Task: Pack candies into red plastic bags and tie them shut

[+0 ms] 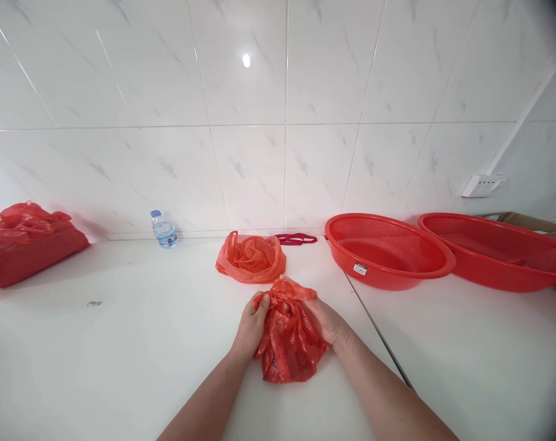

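Observation:
A crumpled red plastic bag [290, 343] hangs gathered between my two hands, low over the white table. My left hand [254, 321] pinches its upper left edge, thumb on top. On the other side my right hand [323, 315] is closed on the bag's upper right part; its fingertips are hidden behind and under the plastic. Whether anything is inside this bag I cannot tell. Just beyond my hands lies another red plastic bag [251, 257], its mouth open and crumpled red plastic showing in it.
Two red plastic baskets, one oval [390, 251] and one longer [493, 251], stand at the right. A dark red strap [298, 239] lies by the tiled wall. Back left are a small water bottle [164, 229] and a large red bag bundle [29, 248]. A seam crosses the table [144, 367] on the right.

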A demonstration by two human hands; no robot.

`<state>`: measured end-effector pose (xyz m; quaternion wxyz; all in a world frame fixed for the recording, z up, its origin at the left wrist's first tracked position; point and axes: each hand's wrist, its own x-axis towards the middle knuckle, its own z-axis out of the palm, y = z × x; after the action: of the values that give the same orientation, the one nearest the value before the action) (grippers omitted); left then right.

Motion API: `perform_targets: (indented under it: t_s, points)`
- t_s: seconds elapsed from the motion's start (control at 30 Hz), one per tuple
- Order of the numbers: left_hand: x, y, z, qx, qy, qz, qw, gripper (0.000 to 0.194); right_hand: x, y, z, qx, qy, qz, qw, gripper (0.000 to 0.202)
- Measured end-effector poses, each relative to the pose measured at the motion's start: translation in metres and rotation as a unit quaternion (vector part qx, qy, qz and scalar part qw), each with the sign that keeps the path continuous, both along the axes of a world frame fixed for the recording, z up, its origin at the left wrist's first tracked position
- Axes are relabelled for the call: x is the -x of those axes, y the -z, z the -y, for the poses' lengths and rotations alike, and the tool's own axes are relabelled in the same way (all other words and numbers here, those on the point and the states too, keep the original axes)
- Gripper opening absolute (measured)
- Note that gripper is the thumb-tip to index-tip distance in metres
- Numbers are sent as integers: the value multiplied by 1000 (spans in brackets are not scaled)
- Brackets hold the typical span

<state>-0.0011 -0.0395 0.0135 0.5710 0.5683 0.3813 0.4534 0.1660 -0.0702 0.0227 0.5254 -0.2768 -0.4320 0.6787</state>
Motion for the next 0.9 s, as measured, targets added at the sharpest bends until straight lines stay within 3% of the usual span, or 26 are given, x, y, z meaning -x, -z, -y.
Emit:
perform_targets:
  t_s: [0.1, 0.2, 0.43, 0.53, 0.7, 0.9]
  points:
    - [3, 0, -1, 39, 17, 39, 998, 36, 0, -2, 2, 17, -58, -28, 998, 57]
    - [3, -2, 0, 58, 21, 69, 996, 37, 3, -2, 0, 46, -50, -55, 996, 48]
    - [0, -5, 3, 131, 18, 126, 983, 47, 6, -4, -3, 76, -53, -94, 991, 69]
    - [-1, -4, 4, 148, 27, 143, 978, 46, 5, -6, -1, 56, -50, -97, 993, 65]
    - [-2, -4, 4, 150, 34, 148, 977, 44, 7, -6, 1, 20, -34, -33, 999, 50]
    - [-4, -6, 7, 150, 37, 144, 977, 37, 9, 7, -10, 33, 73, 97, 992, 54]
